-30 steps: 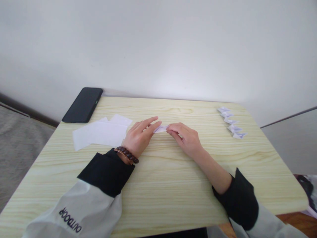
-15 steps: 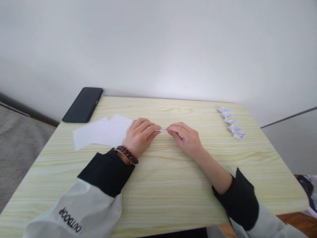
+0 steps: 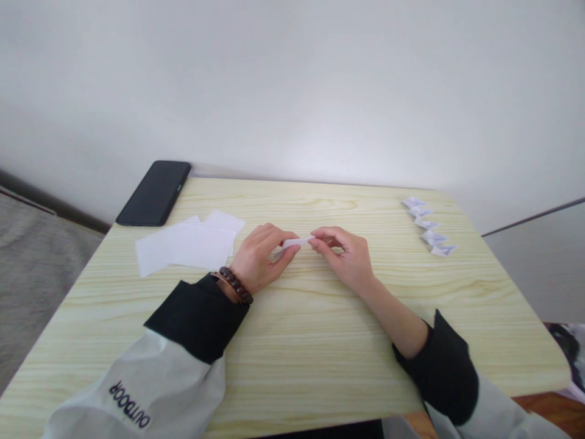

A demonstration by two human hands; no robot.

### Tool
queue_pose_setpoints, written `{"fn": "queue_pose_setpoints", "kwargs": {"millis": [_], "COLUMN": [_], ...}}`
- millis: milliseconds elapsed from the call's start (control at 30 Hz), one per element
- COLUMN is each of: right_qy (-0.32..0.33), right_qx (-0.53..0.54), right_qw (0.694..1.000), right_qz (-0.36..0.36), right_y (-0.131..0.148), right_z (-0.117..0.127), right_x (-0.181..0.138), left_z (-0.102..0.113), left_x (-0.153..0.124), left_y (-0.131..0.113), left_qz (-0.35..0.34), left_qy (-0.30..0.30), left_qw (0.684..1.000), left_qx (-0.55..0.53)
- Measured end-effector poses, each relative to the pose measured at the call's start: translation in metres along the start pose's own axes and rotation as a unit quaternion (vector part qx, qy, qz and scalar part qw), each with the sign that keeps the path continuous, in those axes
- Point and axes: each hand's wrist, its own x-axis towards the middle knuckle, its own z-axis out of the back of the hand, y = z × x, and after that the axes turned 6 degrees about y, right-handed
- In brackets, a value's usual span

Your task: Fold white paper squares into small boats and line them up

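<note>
Both hands met near the middle of the wooden table (image 3: 320, 341), and the small folded paper piece (image 3: 296, 242) was pinched between them — the left hand (image 3: 258, 263) closed on its left end, the right hand (image 3: 345, 259) on its right end, fingertips drawn narrow around it. A second before, the left fingers had lain long and flat across the paper, pressing it to the wood; by this moment they had curled in, and the piece showed as a thin white strip raised just off the surface rather than as a flat flap. That read as a crease finished and the piece taken up for its next fold, though the fold itself was too small to make out. The stack of white paper sheets (image 3: 185, 247) sat at nine o'clock from the hands, near the left wrist with its brown bead bracelet (image 3: 235, 285). The black phone (image 3: 154, 192) lay at ten o'clock by the table's far left corner. At two o'clock, well apart, a row of folded paper figures (image 3: 427, 224) ran along the right side — untouched.
</note>
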Motion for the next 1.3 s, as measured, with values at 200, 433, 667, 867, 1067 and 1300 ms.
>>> {"fn": "queue_pose_setpoints", "kwargs": {"millis": [200, 433, 667, 867, 1067, 1300], "right_qy": [0.012, 0.039, 0.055, 0.047, 0.115, 0.156], "right_qx": [-0.024, -0.05, -0.057, -0.022, -0.035, -0.032], "right_qw": [0.996, 0.98, 0.978, 0.993, 0.991, 0.986], "right_qz": [0.086, 0.19, 0.192, 0.105, 0.055, 0.054], "right_y": [0.0023, 0.0001, -0.0008, 0.0033, 0.0056, 0.007], "right_z": [0.0016, 0.0058, 0.005, 0.0043, 0.0061, 0.0075], "right_x": [0.0008, 0.0007, -0.0002, -0.0017, -0.0016, -0.0022], "left_z": [0.003, 0.0003, -0.0003, -0.0006, -0.0003, -0.0024], "left_x": [0.0004, -0.0004, 0.0012, 0.0009, 0.0001, -0.0013], "left_y": [-0.0061, -0.0048, -0.0043, -0.0044, -0.0072, -0.0065], "left_qz": [0.114, 0.225, 0.225, 0.203, 0.1, -0.002], "left_qy": [0.065, 0.104, 0.096, 0.065, 0.03, 0.019], "left_qw": [0.985, 0.941, 0.943, 0.959, 0.986, 0.999], "left_qx": [-0.111, -0.228, -0.227, -0.185, -0.131, -0.043]}}
